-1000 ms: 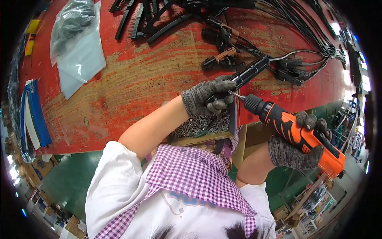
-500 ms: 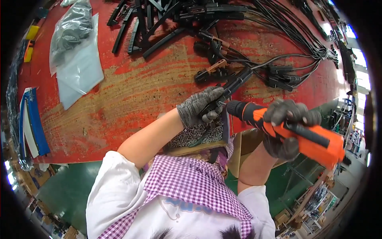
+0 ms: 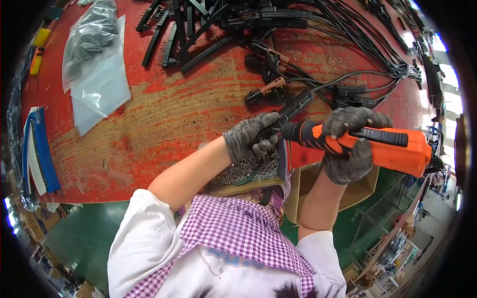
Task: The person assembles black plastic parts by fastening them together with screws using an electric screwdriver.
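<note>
My left hand [image 3: 250,137], in a grey knit glove, grips a black connector part [image 3: 294,108] whose cable runs off to the upper right. My right hand [image 3: 352,144], also gloved, is wrapped around an orange and black electric screwdriver [image 3: 370,145]. The screwdriver lies nearly level, and its tip meets the black connector right at my left fingers. Both hands hover over the near edge of the worn red table [image 3: 164,119]. Under my left hand sits a shallow box of small metal screws [image 3: 244,171].
A heap of black plastic strips [image 3: 189,27] and wired black connectors [image 3: 298,69] covers the far side of the table. Clear plastic bags [image 3: 97,64] lie at the left, blue and white strips [image 3: 37,154] at the left edge. A cardboard box [image 3: 303,186] stands below the table edge.
The right hand has swung the screwdriver from pointing down-right to nearly level and brought its tip onto the connector. My left hand has stayed on the connector, shifting slightly lower.
</note>
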